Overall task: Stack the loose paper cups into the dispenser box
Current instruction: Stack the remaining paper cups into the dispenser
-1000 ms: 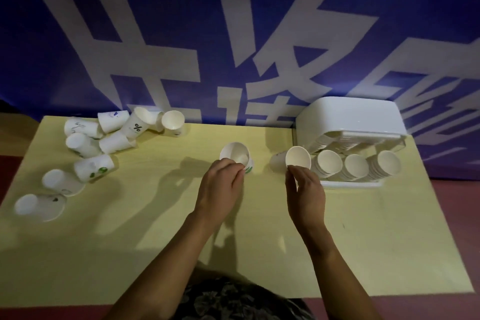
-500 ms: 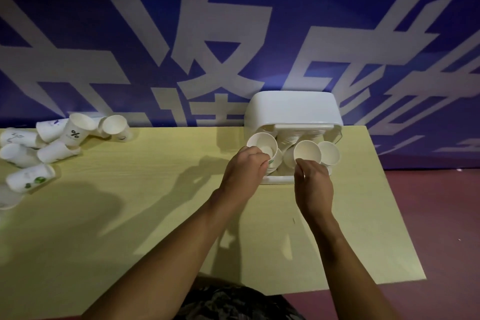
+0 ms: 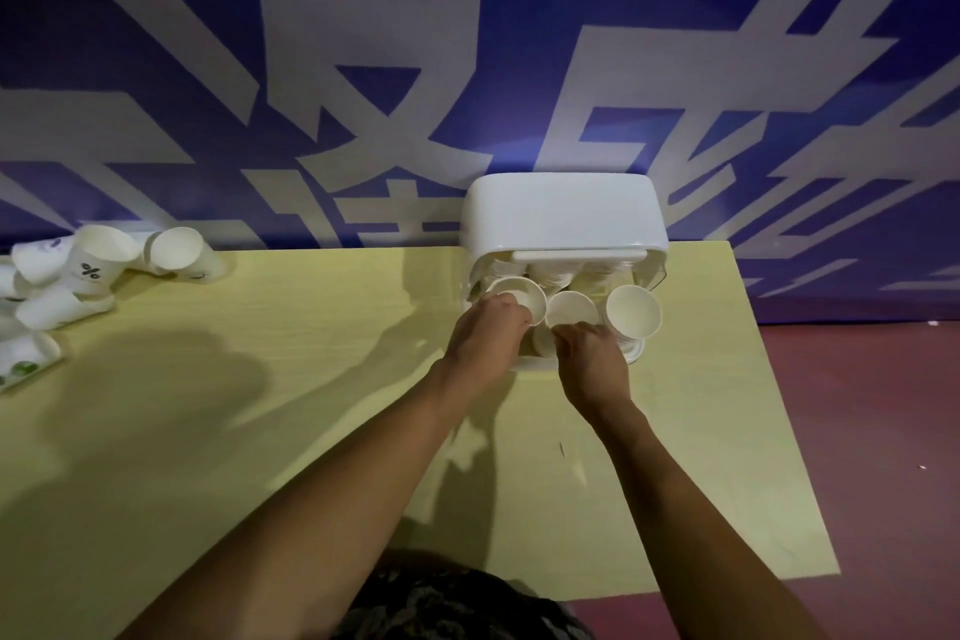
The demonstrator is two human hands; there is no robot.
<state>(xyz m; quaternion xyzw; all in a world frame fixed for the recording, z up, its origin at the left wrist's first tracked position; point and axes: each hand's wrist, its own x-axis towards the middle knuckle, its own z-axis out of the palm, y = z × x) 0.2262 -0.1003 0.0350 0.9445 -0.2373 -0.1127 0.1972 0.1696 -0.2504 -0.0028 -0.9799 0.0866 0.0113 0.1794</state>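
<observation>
Partly done — stacks of cups already in the box (image 3: pixel 563 211), a pile (image 3: pixel 98 270) left at the table's (image 3: pixel 260 431) far left, some cut off by the frame. Left hand (image 3: pixel 488 333) curled round a cup (image 3: pixel 519 299), right hand (image 3: pixel 592 353) pinching another (image 3: pixel 573 309) — both at the box mouth. Stack depth and fingertips hidden.

The person's two forearms are bare, with no sleeves, watch or rings to be seen on the left hand (image 3: pixel 488 333) or the right hand (image 3: pixel 592 361). A dark garment (image 3: pixel 457 603) with a pale mottled print covers the torso.
</observation>
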